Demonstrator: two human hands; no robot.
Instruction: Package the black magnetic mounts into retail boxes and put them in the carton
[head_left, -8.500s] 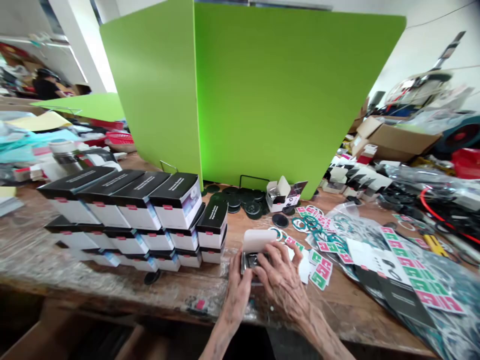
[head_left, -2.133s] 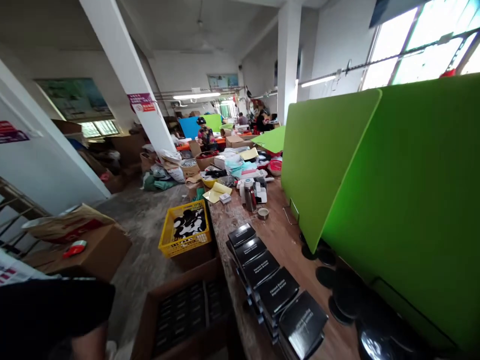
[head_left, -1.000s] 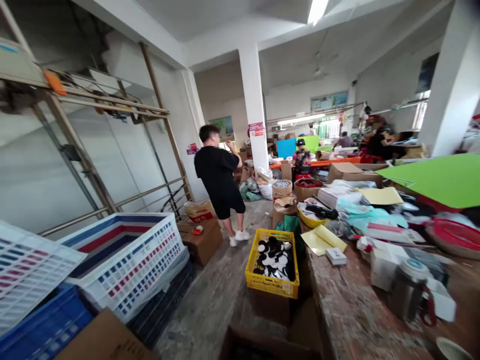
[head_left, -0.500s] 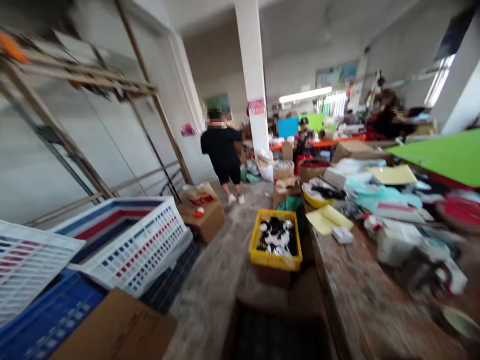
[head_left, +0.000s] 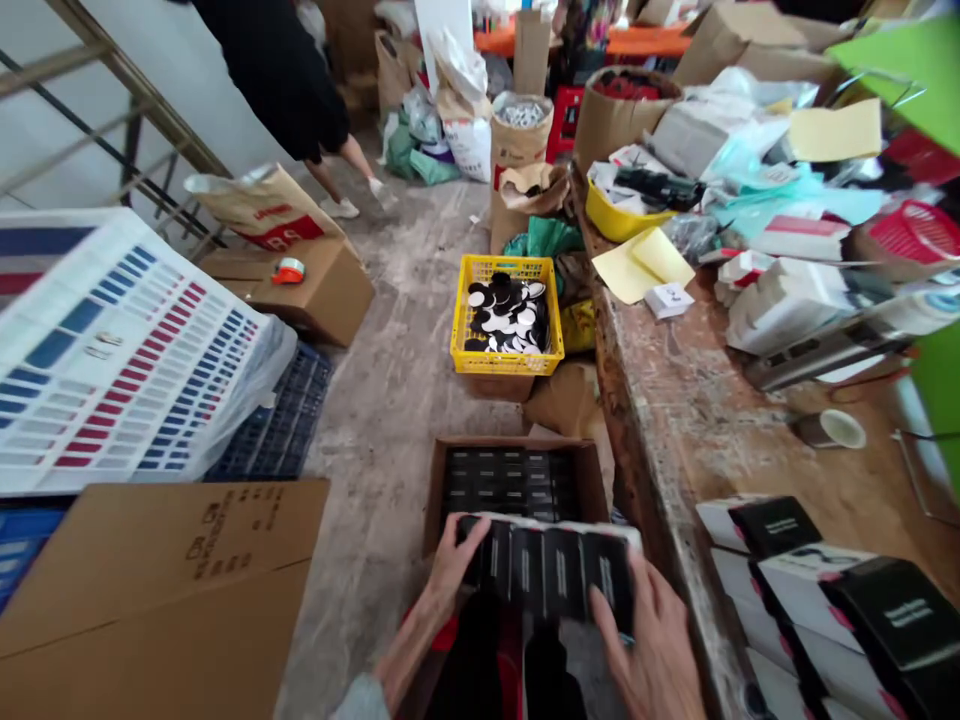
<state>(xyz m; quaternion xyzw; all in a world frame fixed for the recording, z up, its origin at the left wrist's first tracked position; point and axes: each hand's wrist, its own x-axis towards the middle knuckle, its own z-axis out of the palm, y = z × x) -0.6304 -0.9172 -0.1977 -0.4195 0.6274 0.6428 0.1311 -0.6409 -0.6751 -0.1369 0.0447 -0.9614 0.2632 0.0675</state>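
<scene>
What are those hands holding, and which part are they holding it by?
Both hands hold a row of small black-and-white cardboard boxes: the left hand is at its left end, the right hand at its right end.

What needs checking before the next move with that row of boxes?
1. Grip: ok. The left hand and right hand hold opposite ends of the row of black-topped boxes.
2. Row alignment: ok. The boxes sit side by side with no visible gaps.
3. Carton: ok. The cardboard carton is open, directly beyond the row.
4. Orientation: ok. The held boxes show black faces up, like the packed black boxes.
5. Free space in carton: cannot tell. The held row hides the near part.
</scene>
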